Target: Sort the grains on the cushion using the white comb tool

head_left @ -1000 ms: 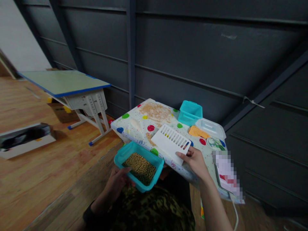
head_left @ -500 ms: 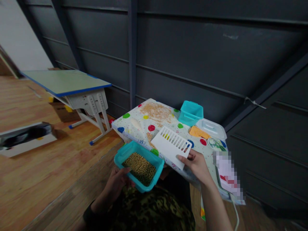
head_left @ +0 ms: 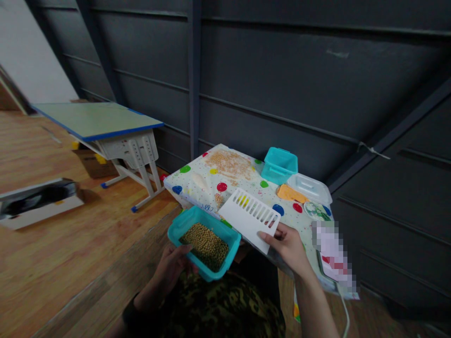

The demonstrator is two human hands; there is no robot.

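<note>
My left hand (head_left: 176, 263) grips the near rim of a teal plastic tub (head_left: 179, 223), held in front of the table's near edge. Inside the tub lies a bed of round, tan soybeans (head_left: 206, 241) mixed with smaller green beans (head_left: 215, 264). My right hand (head_left: 287, 244) pinches the right end of a flat white slotted plate (head_left: 243, 218). The plate's solid edge is close to the tub's right rim; I cannot tell whether they touch. A small pile of soybeans (head_left: 219, 200) lies on the patterned tablecloth (head_left: 243, 185) beyond the plate.
Many pale beans (head_left: 229, 164) are spread at the table's far left, near a white scoop-like object (head_left: 200, 181). Along the right stand a second teal tub (head_left: 280, 165), a clear lid (head_left: 312, 188), an orange cloth (head_left: 291, 193) and a blurred-out device (head_left: 334, 263) with a cable.
The white slotted plate has shifted slightly toward me and tilted, with my right hand moving along. The tub and my left hand have barely moved.
</note>
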